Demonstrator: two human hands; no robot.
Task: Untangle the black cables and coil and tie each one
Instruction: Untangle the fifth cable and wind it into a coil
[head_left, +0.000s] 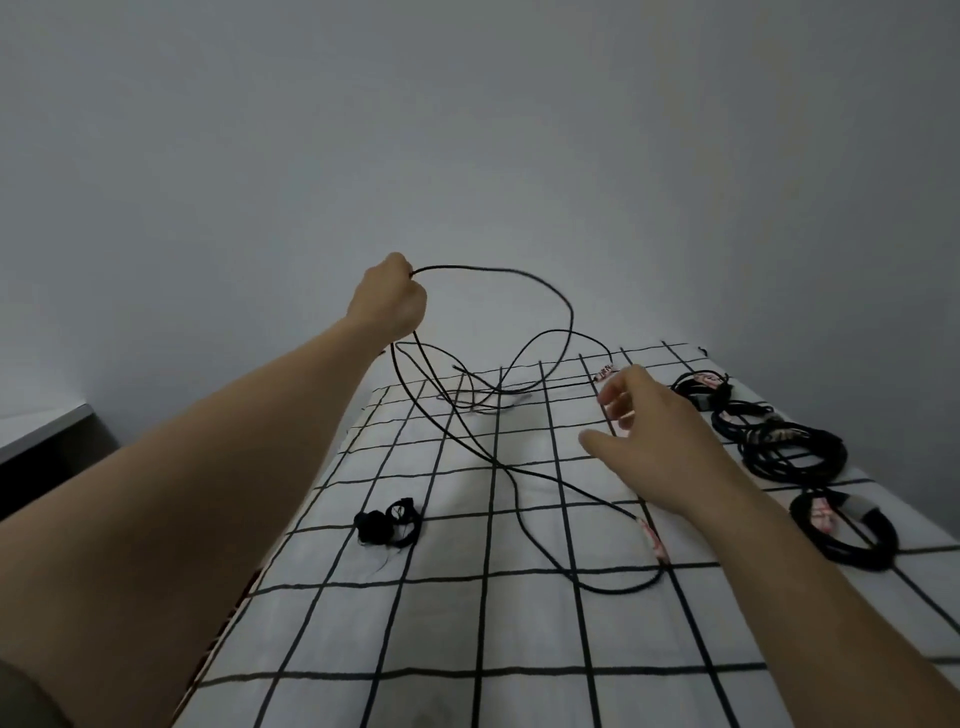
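My left hand (390, 299) is raised above the bed's far left and grips a loose black cable (519, 273), which arcs up to the right and trails down in crossing strands onto the cover. My right hand (654, 441) hovers over the cover at right with spread, relaxed fingers and holds nothing; its fingertips are close to a white-and-red label (605, 371) on a strand. Another labelled end (652, 538) lies nearer me. Several coiled black cables (792, 449) lie along the right edge.
A white bed cover with a black grid (467, 623) lies under everything. A small bundle of black ties (387, 522) sits left of centre. A grey wall rises behind. A dark ledge with a white top (41, 431) stands at the far left.
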